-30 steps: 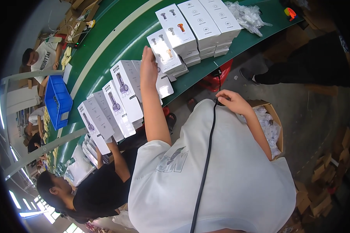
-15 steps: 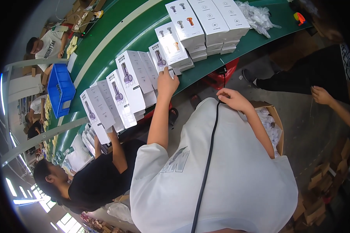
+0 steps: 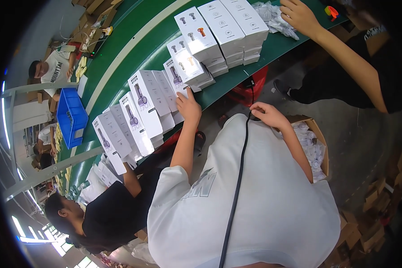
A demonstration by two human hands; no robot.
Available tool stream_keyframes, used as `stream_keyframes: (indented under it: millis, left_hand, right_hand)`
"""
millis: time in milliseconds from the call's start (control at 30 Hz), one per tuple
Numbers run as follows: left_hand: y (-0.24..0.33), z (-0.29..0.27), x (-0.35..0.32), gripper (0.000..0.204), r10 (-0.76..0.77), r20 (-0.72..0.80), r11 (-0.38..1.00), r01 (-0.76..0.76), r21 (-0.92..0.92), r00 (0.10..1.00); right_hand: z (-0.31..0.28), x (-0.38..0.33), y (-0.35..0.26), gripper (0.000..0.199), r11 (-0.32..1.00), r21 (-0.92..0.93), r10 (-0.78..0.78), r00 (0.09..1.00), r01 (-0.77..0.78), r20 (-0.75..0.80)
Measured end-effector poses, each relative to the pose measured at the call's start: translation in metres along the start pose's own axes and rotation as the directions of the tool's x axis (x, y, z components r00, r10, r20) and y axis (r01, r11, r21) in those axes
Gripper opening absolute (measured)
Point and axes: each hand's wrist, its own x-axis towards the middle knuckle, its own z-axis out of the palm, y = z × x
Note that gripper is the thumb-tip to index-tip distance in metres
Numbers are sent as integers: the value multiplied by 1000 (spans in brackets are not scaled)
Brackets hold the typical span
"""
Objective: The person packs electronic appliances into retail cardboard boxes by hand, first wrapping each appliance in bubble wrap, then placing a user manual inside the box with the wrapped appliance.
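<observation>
In the head view, a tall stack (image 3: 200, 38) of white boxes is standing on the green desk (image 3: 223, 85), its top box showing small pictures of devices, one of them orange. A lower stack (image 3: 183, 60) is sitting just left of the tall stack. Past it, left of and nearer the wearer than the tall stack, a white box (image 3: 170, 78) with a picture of a purplish device is lying on the desk, partly covered by the lower stack. The left hand (image 3: 189, 107) is touching the near end of this box with its fingertips; there is no telling whether it is gripping the box or only resting on it. The right hand (image 3: 269, 116), nearer the wearer and to the right of the tall stack, is curling its fingers beside a black cable (image 3: 243, 165); whether they are pinching the cable is not showing clearly.

Farther left of the tall stack, more white boxes (image 3: 141, 98) are lying in an overlapping row, with a co-worker in black (image 3: 116, 210) reaching toward the far end. A blue crate (image 3: 81, 115) is standing beyond that row. Right of the tall stack, clear plastic bags (image 3: 272, 18) are lying in a heap, and another person's hand (image 3: 299, 17) is hovering beside them. Below the tall stack, under the desk edge, a red stool (image 3: 253, 91) is standing.
</observation>
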Motion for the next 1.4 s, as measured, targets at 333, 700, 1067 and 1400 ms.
stream_keyframes:
  millis: [333, 700, 1067, 1400]
  left_hand:
    - [0, -31, -44, 59, 76, -41, 995, -78, -63, 996]
    - [-33, -214, -54, 13, 74, -47, 883, -87, -461, 996]
    - [27, -311, -14, 16, 577, -82, 579, -478, -660, 813]
    - [87, -294, -5, 95, 543, -456, 335, -680, -653, 705]
  right_hand:
    - [-4, -2, -2, 20, 999, -29, 36, 998, -35, 42]
    - [4, 9, -19, 31, 981, -189, -3, 977, 44, 215]
    - [20, -11, -138, 90, 725, -160, -572, 714, 670, 404]
    - [-16, -49, -113, 98, 770, 315, -544, 829, 555, -131]
